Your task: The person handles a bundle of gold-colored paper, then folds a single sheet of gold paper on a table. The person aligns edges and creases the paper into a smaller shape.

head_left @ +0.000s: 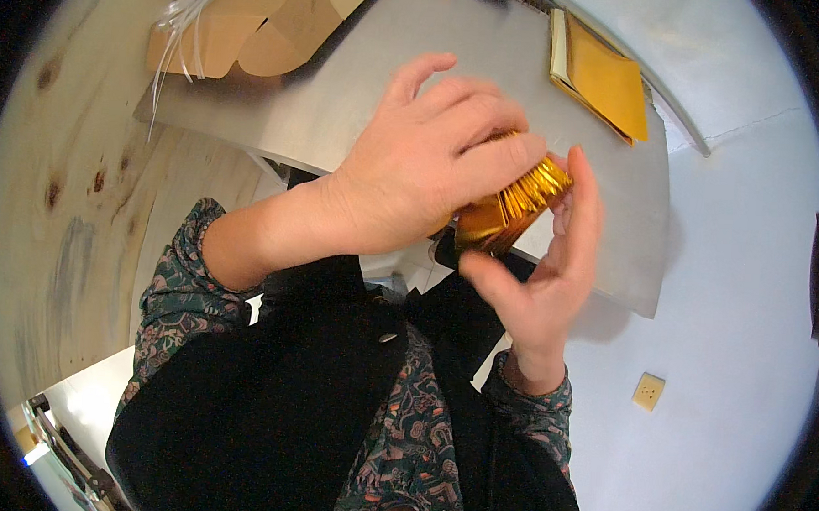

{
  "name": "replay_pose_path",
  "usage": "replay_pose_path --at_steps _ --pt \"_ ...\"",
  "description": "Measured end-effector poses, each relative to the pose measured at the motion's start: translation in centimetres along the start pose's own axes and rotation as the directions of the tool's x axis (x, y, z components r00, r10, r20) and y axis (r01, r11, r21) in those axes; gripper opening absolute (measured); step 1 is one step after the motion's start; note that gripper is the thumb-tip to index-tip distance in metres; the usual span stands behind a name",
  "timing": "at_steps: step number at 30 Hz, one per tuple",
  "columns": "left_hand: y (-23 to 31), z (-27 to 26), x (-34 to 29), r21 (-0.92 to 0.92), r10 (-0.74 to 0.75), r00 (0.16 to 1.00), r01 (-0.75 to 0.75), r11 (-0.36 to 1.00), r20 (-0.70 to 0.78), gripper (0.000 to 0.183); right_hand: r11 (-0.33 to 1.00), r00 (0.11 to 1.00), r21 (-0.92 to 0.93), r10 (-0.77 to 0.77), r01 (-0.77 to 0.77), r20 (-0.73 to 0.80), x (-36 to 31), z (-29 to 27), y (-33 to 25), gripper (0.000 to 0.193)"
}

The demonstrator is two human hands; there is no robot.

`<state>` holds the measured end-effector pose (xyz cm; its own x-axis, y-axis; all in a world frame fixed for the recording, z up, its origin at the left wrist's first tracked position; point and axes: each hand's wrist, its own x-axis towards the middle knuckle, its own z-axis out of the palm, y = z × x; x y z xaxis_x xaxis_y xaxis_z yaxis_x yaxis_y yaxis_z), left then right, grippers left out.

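Over the grey table (611, 251), both hands are round a bundle of shiny gold foil sheets (521, 203), its edges fanned out in fine pleats. My left hand (423, 160) comes from the left, back upward, its thumb lying across the top of the bundle. Its other fingers curve away behind, one of them lifted clear, and their tips are partly hidden. On the right, my right hand (555, 271) cups the bundle, thumb at the near lower end and fingers along the far right side. Some of the foil is covered by the left hand.
At the table's far left lies an opened brown cardboard box (287, 31) with thin white strips (184, 22) beside it. A stack of yellow-gold paper (605, 77) rests by the far right edge. Left is a wooden board (74, 195); right, a pale wall with an outlet (648, 392).
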<state>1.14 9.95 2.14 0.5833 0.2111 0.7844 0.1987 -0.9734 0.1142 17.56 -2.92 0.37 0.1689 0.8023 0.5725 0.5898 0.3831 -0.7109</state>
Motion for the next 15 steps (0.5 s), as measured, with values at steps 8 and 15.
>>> replay_pose_path --at_steps 8,15 --pt "-1.2 -2.5 -1.1 -0.364 -0.110 0.993 0.084 0.928 -0.051 0.105 0.920 0.987 0.390 0.098 -0.040 -0.131 -0.2 0.7 1.1 0.092" --pt "-0.5 1.5 -2.2 -0.840 -0.571 0.814 0.382 0.386 0.108 0.064 0.903 0.995 0.417 0.095 -0.099 0.032 0.5 1.6 2.0 0.096"
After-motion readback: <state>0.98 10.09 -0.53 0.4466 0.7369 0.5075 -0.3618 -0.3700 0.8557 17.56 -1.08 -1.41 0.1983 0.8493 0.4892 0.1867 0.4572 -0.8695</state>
